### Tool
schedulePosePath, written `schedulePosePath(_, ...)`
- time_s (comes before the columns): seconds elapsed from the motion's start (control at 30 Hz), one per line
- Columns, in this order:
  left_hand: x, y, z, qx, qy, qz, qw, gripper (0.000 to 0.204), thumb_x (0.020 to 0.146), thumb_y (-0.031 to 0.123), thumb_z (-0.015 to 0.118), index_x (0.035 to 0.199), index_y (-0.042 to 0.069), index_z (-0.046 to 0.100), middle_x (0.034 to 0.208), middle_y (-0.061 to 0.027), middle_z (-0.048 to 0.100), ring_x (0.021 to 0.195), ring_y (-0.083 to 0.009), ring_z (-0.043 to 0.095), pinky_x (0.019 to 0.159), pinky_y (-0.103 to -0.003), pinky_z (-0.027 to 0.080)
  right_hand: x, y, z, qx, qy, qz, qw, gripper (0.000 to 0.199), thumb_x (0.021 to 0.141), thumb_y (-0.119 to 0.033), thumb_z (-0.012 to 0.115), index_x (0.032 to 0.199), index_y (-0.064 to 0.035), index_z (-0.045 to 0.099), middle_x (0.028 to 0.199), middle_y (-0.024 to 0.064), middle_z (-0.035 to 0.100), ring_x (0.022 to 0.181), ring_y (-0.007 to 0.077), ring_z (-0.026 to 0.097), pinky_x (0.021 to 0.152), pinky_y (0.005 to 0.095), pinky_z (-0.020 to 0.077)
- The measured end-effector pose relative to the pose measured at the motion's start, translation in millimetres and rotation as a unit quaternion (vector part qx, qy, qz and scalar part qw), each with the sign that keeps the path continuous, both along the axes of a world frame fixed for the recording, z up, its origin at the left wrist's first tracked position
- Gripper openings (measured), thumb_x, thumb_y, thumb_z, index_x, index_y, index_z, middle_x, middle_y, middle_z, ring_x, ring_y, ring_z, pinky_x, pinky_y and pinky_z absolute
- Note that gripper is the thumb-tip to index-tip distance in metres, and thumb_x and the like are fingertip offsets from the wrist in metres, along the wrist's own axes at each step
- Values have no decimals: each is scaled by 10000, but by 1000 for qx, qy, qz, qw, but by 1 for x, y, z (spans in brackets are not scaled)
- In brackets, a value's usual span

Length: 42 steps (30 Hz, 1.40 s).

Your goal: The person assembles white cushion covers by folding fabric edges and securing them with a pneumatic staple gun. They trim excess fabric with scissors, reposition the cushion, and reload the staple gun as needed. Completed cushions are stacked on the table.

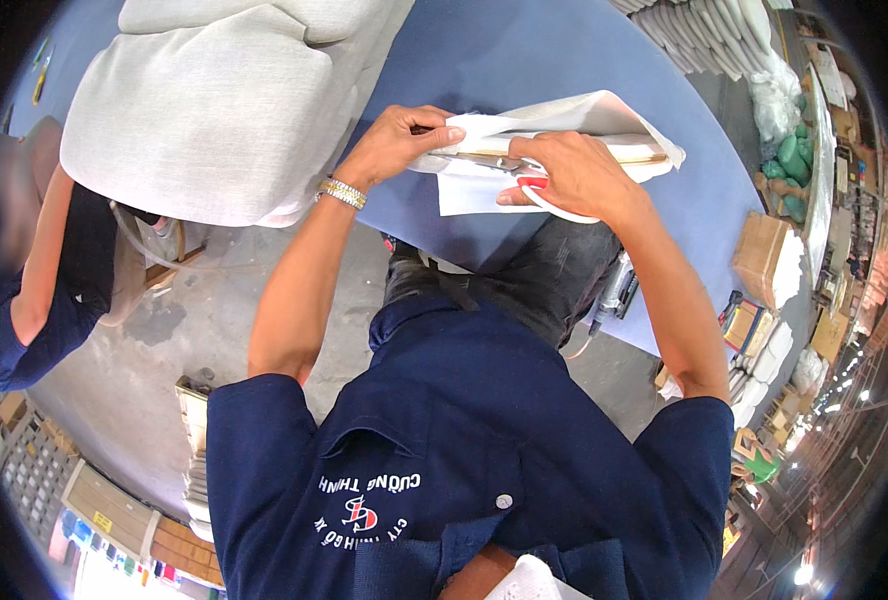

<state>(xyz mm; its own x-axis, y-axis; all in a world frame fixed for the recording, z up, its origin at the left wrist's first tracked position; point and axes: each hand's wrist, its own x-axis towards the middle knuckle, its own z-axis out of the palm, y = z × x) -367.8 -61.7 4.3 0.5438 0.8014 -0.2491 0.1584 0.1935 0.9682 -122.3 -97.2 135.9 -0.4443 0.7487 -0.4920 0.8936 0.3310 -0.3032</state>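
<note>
At the near side of the blue-topped table (524, 60), white fabric (474, 195) lies around a flat piece with a tan, wood-like edge (644, 158). My left hand (399, 148) pinches the left end of the fabric between thumb and fingers. In my right hand (579, 170) are scissors (557, 206) with red and white handles, their metal blades pointing left along the fabric toward my left hand. The blade tips lie close to the left fingers. Part of the handles is hidden under my right fingers. A loose fabric flap rises behind the right hand.
A large light-grey upholstered piece (204, 110) stands on the left of the table. Beyond it a co-worker (34, 300) reaches toward it. A metal power tool (617, 287) hangs by my right knee. Cardboard boxes (759, 250) and green bags (792, 160) stand at the right.
</note>
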Motion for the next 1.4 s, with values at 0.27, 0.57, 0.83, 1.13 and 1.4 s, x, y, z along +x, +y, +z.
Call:
schedulePosePath(0.27, -2, 0, 2, -2, 14, -13, 1000, 343, 941, 338, 770, 1094, 33, 800, 1212, -95, 745, 1013, -141, 653, 898, -281, 513, -7, 3, 1, -27, -26, 16, 999, 492, 842, -555, 761, 1109, -142, 748, 885, 188, 748, 930, 409, 716, 832, 519, 544)
schedulePosePath(0.57, -1, -2, 4, 14, 15, 2, 1000, 356, 934, 358, 778, 1036, 19, 805, 1133, -84, 755, 911, -129, 647, 804, -275, 513, -1, 2, -2, -16, -42, 21, 999, 445, 841, -511, 776, 1104, -152, 760, 886, 184, 753, 923, 399, 720, 820, 516, 544)
schedulePosePath(0.83, -1, 0, 0, 41, 5, 8, 999, 350, 960, 368, 751, 954, 22, 800, 829, -9, 711, 755, -85, 581, 669, -278, 475, 5, -2, 14, -18, -32, -1, 999, 624, 781, -660, 758, 1114, -134, 713, 957, 152, 751, 1008, 369, 709, 835, 518, 536)
schedulePosePath(1.13, -2, 2, -9, 10, 1, 15, 1000, 374, 964, 396, 744, 954, 26, 800, 780, -12, 703, 727, -81, 580, 644, -275, 473, 8, 0, 5, -8, -8, -5, 1000, 619, 781, -646, 769, 1116, -129, 710, 994, 159, 747, 986, 372, 704, 827, 493, 532)
schedulePosePath(1.4, 0, 2, -8, 1, 11, 13, 1000, 372, 951, 407, 755, 951, 39, 805, 775, -11, 701, 722, -80, 580, 639, -271, 468, 3, 5, -3, -2, 6, 6, 1000, 632, 777, -642, 773, 1114, -110, 711, 1007, 167, 746, 982, 379, 696, 826, 492, 528)
